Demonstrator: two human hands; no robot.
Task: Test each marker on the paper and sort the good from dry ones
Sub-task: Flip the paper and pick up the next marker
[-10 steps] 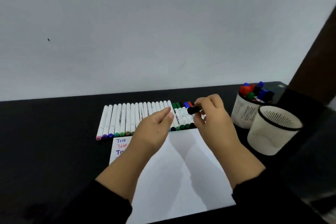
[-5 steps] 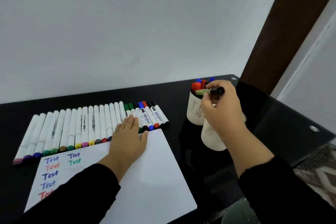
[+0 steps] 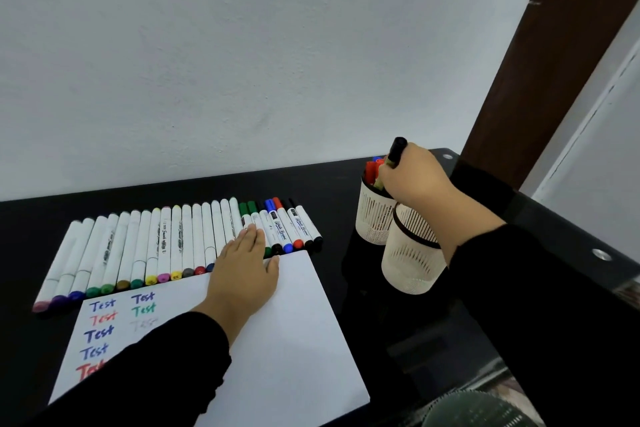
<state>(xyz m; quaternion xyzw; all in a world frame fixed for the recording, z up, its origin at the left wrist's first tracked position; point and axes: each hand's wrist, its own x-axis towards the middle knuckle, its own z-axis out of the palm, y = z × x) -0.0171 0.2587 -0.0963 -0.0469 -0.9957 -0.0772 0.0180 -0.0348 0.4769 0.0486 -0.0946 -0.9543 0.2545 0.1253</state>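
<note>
A white paper sheet lies on the black table, with "Test" written several times in blue, red and green at its left. My left hand rests flat on the sheet's far edge, fingertips on the row of markers laid side by side behind it. My right hand grips a black-capped marker, nearly upright, its lower end going into the far white cup, which holds red and blue markers. A second white cup stands just in front of it, its inside hidden by my forearm.
The black table meets a white wall behind. A dark brown door frame rises at the right, past the table's right edge. A dark green rounded object shows at the bottom right.
My right hand carried the black-capped marker from above the row to the far cup and tipped it upright. My left hand came down flat on the paper's edge.
</note>
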